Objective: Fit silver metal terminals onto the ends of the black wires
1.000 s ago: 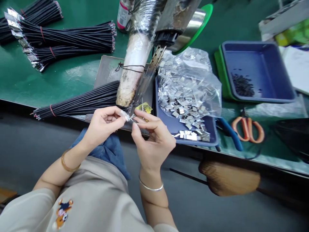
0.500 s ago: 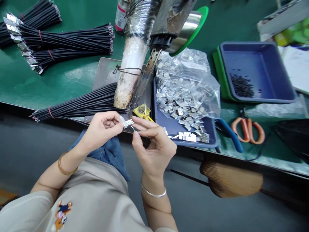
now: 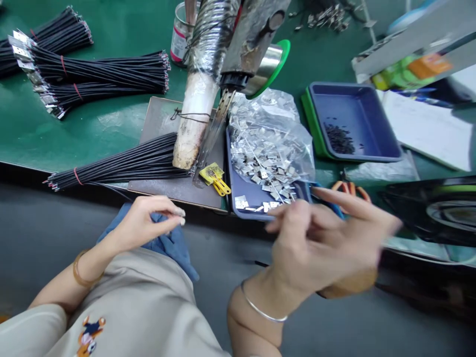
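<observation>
My left hand (image 3: 148, 220) hovers over my lap just below the table edge, thumb and fingertips pinched together; what is between them is too small to make out. My right hand (image 3: 327, 243) is blurred by motion at the table's front edge, fingers stretched out and spread, in front of the orange-handled scissors (image 3: 349, 187). Nothing shows in it. A small blue tray (image 3: 232, 198) holds loose metal clips and a clear bag of clips (image 3: 267, 144). One clip (image 3: 241, 202) lies alone at the tray's near corner.
A wrapped tool column (image 3: 193, 124) with a metal strip stands on a brown board (image 3: 161, 119). Black cable bundles (image 3: 122, 161) lie left and at the back (image 3: 96, 72). A second blue tray (image 3: 357, 119) holds small black parts. Papers (image 3: 427, 129) lie right.
Both hands were pinched together on a small metal clip under the tool tip. They have parted: my right hand has swung right and opened, and my left has dropped slightly. The view has shifted.
</observation>
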A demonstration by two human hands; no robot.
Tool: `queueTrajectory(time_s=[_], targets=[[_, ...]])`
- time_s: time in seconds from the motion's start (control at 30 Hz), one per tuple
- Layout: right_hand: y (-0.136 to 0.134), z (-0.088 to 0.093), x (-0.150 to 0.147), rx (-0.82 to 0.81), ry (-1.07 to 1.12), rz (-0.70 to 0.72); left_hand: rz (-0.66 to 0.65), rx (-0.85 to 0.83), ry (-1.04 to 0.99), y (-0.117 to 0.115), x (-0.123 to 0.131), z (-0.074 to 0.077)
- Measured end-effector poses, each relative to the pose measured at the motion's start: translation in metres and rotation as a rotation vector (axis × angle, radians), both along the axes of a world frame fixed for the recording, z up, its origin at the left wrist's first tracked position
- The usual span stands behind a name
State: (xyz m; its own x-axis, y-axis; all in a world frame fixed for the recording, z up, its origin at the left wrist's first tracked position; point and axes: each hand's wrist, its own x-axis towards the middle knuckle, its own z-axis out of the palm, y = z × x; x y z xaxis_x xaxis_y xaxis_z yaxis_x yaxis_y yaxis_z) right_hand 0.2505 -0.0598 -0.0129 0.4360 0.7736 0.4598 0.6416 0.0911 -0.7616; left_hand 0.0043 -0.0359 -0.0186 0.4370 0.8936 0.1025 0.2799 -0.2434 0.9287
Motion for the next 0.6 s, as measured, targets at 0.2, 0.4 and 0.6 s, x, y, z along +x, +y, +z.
queueTrajectory(time_s=[0.2,0.4,0.6], targets=[[0.046,-0.014,0.032,-0.319,-0.377,0.048,0.321,0.671,0.352,0.035,0.003,-0.016],[0.071,-0.023,0.044,-0.437,-0.397,0.183,0.249,0.766,0.516,0.048,0.008,-0.024],[0.055,-0.023,0.042,-0.336,-0.353,0.218,0.187,0.676,0.233,0.024,0.002,-0.009]])
